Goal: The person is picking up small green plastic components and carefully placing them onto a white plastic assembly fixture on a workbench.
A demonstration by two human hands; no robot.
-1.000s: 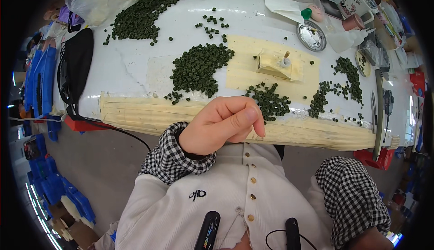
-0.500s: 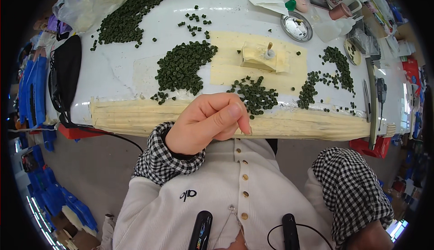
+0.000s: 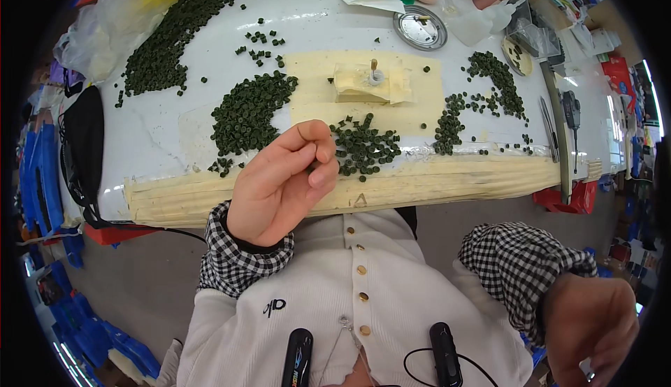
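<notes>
Over the table's cream-taped front edge (image 3: 454,183), the left hand (image 3: 283,184) hung, fingers curled, near small dark-green spool-shaped pieces (image 3: 367,151).
Piece-handling seemed in hand, next wanting a fine pinch; whether it or the blurred right hand (image 3: 590,324) grasped anything was unclear.

Sm. dk-green spool-shaped pcs (image 3: 367,149), material unclear, lie loose nr front edge of white worktop (image 3: 210,44), tumbled at mixed angles, some on their sides. Denser heap (image 3: 251,111) just left, long heap (image 3: 171,37) far left, looser grp (image 3: 449,125) right. Cream tape-covered block (image 3: 360,92) sits flat just behind the first lot, w/ thin brown peg (image 3: 374,65) upright in pale collar (image 3: 377,78) on top.
</notes>
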